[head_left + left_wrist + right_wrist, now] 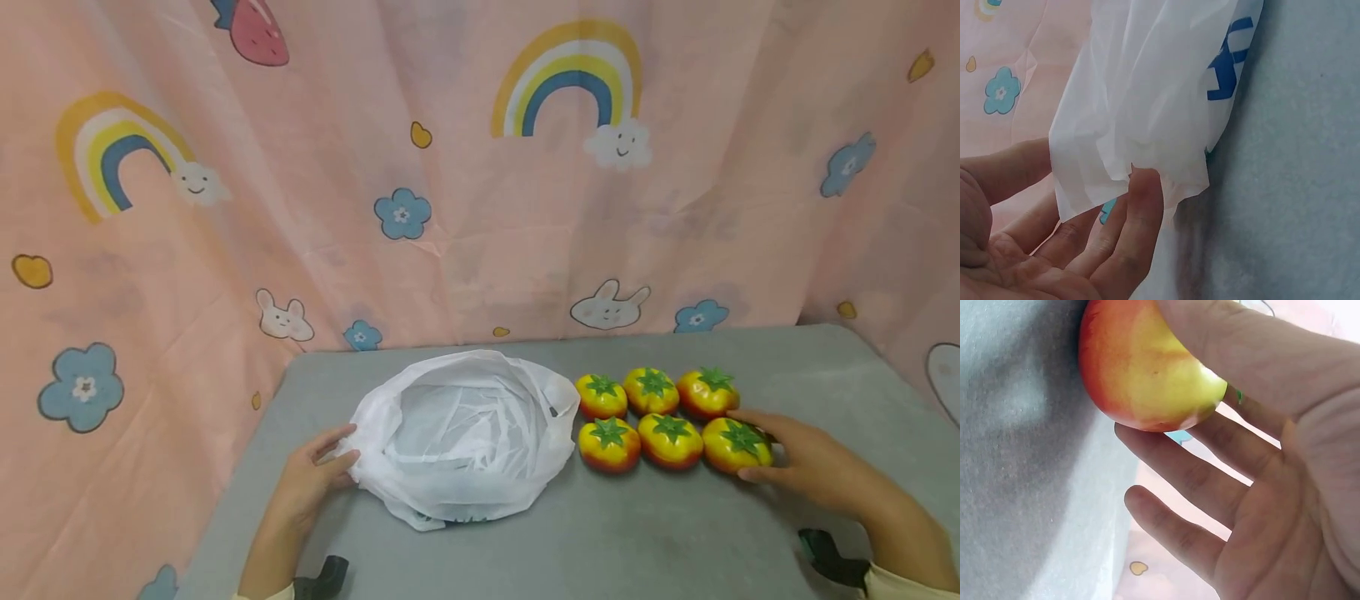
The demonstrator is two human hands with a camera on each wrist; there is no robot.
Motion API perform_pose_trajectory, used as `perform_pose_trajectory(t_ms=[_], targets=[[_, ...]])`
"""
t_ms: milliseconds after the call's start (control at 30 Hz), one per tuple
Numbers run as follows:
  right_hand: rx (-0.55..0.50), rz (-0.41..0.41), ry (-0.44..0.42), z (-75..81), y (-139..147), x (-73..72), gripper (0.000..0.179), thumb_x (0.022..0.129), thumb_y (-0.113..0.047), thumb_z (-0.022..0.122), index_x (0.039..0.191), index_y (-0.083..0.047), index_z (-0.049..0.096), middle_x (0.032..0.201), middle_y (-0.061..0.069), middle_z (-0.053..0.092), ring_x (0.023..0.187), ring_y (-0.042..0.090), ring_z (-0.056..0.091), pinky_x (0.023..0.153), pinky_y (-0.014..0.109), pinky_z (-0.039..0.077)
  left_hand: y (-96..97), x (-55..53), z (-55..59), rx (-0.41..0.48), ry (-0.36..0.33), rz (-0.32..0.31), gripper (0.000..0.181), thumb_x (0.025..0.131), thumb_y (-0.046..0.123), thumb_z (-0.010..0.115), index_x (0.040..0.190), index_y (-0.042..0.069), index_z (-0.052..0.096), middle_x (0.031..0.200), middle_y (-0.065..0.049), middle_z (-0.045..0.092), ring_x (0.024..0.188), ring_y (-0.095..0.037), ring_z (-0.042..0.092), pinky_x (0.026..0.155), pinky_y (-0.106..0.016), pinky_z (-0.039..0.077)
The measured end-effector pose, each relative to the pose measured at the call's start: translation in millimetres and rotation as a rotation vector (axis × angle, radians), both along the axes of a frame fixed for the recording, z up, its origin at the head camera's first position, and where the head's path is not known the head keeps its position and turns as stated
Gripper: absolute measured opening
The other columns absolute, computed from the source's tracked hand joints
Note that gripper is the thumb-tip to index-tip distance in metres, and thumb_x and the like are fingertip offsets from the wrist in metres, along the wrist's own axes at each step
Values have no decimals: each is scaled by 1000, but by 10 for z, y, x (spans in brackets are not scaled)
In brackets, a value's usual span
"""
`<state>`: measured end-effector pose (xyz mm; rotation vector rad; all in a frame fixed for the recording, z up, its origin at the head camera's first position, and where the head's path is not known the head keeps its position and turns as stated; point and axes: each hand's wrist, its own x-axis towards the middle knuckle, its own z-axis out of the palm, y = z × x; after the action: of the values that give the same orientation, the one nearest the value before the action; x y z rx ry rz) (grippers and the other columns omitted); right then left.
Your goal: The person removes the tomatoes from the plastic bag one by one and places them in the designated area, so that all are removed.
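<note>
A pink printed curtain (pixel 480 267) hangs behind a grey tabletop (pixel 585 542). The largest thing on that surface is a thin white plastic bag (pixel 480 498), left of centre, wider from side to side than from front to back, its mouth spread and facing upward. Close beside its right edge, six yellow-and-red fruits (pixel 671 440) with green leafy tops form two rows of three, the block's long axis running left to right, away from the bag. Of the person's hands, the left hand (pixel 310 473) is nearer the bag, at its left edge; its fingers are loosely bent and touch the film, but whether they pinch it cannot be told. The right hand (pixel 813 458) is nearer the fruits and comes in from their right, partly closed, thumb and fingers curved round the sides of one. This gripped fruit (pixel 731 450) is the rightmost of the near row, leafy top up, the farthest in that row from the bag; the relation that seems to count most is that the bag's mouth lies leftward of it, well apart, with its row-mates between.
</note>
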<state>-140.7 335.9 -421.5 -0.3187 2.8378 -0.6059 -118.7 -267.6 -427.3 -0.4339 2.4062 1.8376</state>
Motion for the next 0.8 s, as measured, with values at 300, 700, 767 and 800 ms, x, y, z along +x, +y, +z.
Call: perform_pose_trajectory(t_ms=[300, 700, 767, 800], targets=[[2, -37, 15, 9, -2, 21, 85, 85, -49, 73, 143, 6, 44, 140, 39, 45, 119, 58, 47, 90, 72, 39, -63, 30, -8, 19, -5, -4, 56, 92, 6, 67, 144, -1, 49, 155, -27, 29, 88, -9, 64, 76, -22, 56], [4, -43, 77, 126, -7, 55, 85, 90, -50, 68, 146, 7, 39, 140, 41, 43, 118, 58, 47, 90, 71, 40, -67, 13, 24, 51, -18, -34, 50, 101, 20, 57, 147, 6, 44, 137, -20, 52, 91, -12, 61, 76, -27, 56], [-10, -53, 91, 143, -26, 63, 85, 91, -50, 67, 147, 6, 38, 140, 41, 42, 118, 57, 47, 89, 70, 42, -79, 15, 30, 77, -10, -50, 51, 100, 20, 58, 147, 5, 44, 137, -19, 50, 92, -12, 61, 77, -28, 56], [-19, -58, 98, 154, -34, 66, 84, 91, -50, 67, 148, 5, 37, 140, 41, 42, 118, 57, 47, 89, 69, 43, -84, 16, 35, 90, -9, -58, 52, 100, 20, 59, 147, 4, 44, 140, -18, 48, 94, -12, 60, 78, -28, 56]])
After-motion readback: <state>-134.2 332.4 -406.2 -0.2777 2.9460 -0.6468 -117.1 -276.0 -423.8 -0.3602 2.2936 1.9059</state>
